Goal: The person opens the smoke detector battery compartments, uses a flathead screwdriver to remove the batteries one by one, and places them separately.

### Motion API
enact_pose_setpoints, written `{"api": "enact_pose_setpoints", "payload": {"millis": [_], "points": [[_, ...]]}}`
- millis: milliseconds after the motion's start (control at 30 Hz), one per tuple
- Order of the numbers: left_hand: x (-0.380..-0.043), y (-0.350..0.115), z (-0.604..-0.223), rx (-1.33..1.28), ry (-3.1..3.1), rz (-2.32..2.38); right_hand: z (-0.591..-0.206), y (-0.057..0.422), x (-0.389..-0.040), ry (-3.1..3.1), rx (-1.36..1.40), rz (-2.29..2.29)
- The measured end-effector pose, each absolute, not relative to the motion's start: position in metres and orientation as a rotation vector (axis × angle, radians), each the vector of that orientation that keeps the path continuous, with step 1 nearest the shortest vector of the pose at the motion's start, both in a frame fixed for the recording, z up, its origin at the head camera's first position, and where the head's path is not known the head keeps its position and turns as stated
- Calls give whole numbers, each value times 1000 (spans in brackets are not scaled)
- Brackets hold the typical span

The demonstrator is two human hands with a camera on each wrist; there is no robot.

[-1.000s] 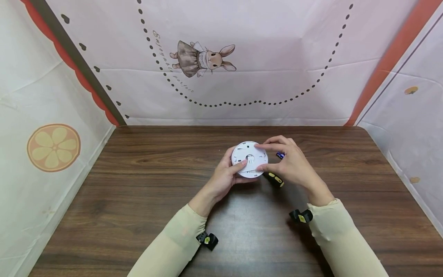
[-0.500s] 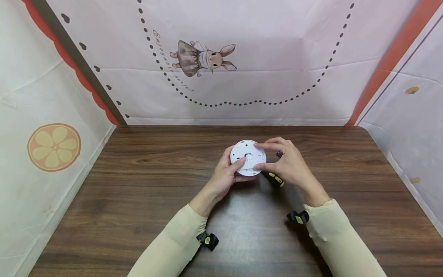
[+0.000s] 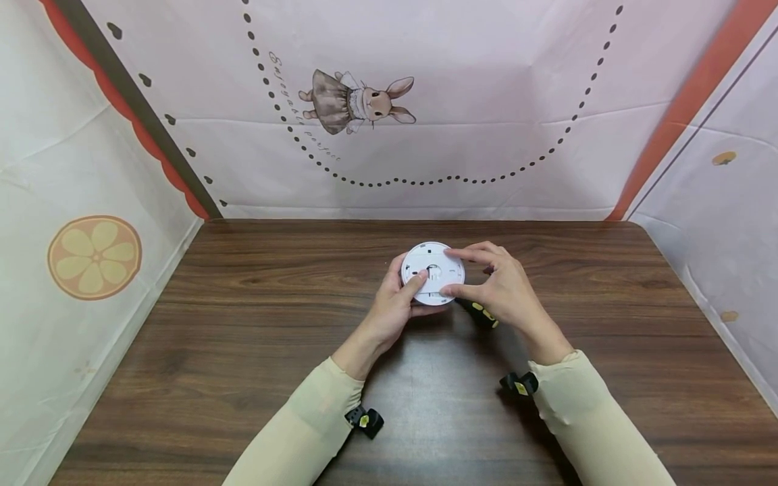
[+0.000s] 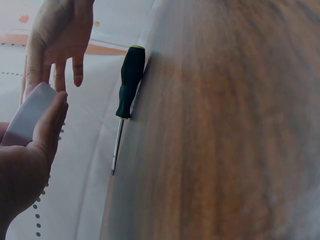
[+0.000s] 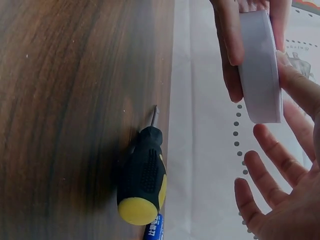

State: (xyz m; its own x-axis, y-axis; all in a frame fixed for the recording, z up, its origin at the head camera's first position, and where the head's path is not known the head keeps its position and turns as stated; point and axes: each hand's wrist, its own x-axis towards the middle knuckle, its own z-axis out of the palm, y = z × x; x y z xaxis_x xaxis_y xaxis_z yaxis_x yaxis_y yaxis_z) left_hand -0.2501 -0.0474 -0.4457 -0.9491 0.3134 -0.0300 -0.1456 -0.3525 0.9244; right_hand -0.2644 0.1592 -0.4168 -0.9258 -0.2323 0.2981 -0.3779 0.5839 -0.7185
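Note:
A round white device (image 3: 436,266), much like a smoke detector, is held up over the table with its slotted face towards the head camera. My left hand (image 3: 389,304) grips it from the left, thumb on the face and fingers behind. The thumb and index fingertip of my right hand (image 3: 507,283) touch the straight edges of its face plate, spread apart; the other fingers stay loose, as the right wrist view shows. A screwdriver (image 5: 145,175) with a black and yellow handle lies on the table below the right hand.
A small blue cylinder with white lettering (image 5: 154,229), perhaps a battery, lies by the screwdriver's handle; the right hand hides it in the head view. The brown wooden table (image 3: 273,351) ends at a printed white cloth (image 3: 474,88), with cloth also along both sides.
Both hands and the white device have shifted slightly left and away from me. The plate's lower edge, tilted before, now looks level. The blue cylinder has become hidden in the head view.

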Motion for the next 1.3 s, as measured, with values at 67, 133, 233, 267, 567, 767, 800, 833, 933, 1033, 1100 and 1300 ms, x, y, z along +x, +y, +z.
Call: {"api": "enact_pose_setpoints", "payload": {"millis": [67,133,233,267,567,767,800,833,933,1033,1100,1300], "points": [[-250,-48,-445,218,1592,2356,-416,159,-264,-2640,524,1270],[-251,-49,-445,211,1584,2346,-415,160,-263,-2655,549,1272],[-252,-50,-443,193,1578,2328,-413,162,-263,-2689,618,1264],[-252,-51,-443,186,1577,2325,-413,162,-262,-2697,648,1262],[-257,-58,-443,134,1598,2321,-414,163,-261,-2622,902,1241],[-257,-61,-440,138,1585,2282,-419,161,-261,-2524,929,1167],[-257,-61,-438,130,1588,2269,-419,160,-261,-2506,934,1159],[-256,-62,-437,124,1591,2256,-419,160,-261,-2489,942,1151],[-256,-65,-432,121,1611,2214,-420,159,-262,-2455,965,1128],[-255,-69,-426,163,1661,2150,-419,159,-262,-2437,978,1125],[-255,-72,-423,207,1707,2107,-418,160,-261,-2434,972,1140],[-258,-83,-418,341,1885,2028,-418,159,-261,-2397,926,1271]]}}
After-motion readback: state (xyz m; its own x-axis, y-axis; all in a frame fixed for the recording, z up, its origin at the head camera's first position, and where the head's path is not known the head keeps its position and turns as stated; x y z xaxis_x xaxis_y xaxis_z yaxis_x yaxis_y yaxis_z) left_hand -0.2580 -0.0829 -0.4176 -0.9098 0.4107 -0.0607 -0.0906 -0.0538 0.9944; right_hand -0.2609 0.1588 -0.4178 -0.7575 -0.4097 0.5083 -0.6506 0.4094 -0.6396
